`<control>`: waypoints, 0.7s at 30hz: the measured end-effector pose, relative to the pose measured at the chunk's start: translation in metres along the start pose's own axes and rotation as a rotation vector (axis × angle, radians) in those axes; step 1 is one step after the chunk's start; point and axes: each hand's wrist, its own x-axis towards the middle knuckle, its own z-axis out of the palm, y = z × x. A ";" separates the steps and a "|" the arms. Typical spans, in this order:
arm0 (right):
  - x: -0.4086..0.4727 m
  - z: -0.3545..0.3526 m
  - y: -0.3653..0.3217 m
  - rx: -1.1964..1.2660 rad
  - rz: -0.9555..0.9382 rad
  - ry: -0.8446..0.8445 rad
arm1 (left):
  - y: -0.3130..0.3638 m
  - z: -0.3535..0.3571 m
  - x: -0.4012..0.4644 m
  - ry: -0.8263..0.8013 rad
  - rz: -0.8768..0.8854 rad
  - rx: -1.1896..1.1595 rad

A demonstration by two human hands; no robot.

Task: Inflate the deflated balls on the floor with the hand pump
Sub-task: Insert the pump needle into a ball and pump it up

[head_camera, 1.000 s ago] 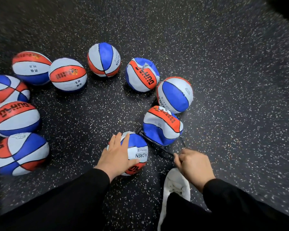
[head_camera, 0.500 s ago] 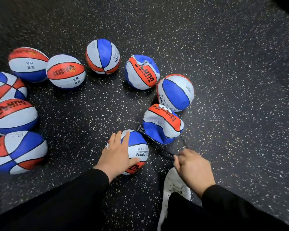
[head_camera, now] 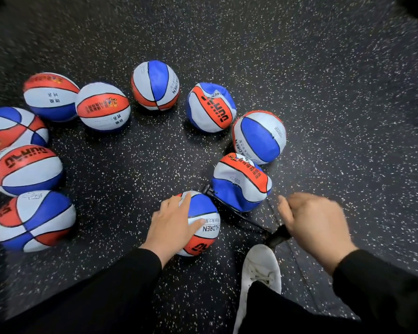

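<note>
A black floor (head_camera: 323, 92) flecked with white and tan specks fills the view; a white laced shoe (head_camera: 258, 278) stands on it, near the bottom edge.

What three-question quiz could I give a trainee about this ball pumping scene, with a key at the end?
1. True or false: the left hand rests on a ball printed with CHILDREN.
2. What does the right hand hold? A) the pump handle B) a ball C) a shoe
3. Fill in: the crumpled ball beside the pump hose looks ____.

Key: 1 true; 2 A; 3 deflated.
</note>
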 end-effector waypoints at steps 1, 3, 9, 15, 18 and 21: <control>-0.012 0.017 -0.002 0.000 0.032 -0.041 | -0.001 -0.002 0.001 0.007 -0.010 0.001; -0.037 0.056 -0.008 0.048 -0.030 -0.105 | -0.005 -0.004 0.003 -0.016 -0.037 -0.027; -0.041 0.081 -0.004 -0.031 -0.060 -0.175 | -0.010 -0.016 0.002 -0.168 -0.152 -0.365; 0.017 0.005 -0.001 -0.003 -0.090 -0.068 | -0.012 -0.003 0.002 -0.237 -0.182 -0.319; 0.031 -0.018 0.002 0.002 -0.013 -0.036 | -0.006 -0.001 -0.002 -0.203 -0.191 -0.328; -0.002 0.014 0.005 0.041 0.094 -0.018 | -0.004 0.000 0.001 -0.204 -0.212 -0.338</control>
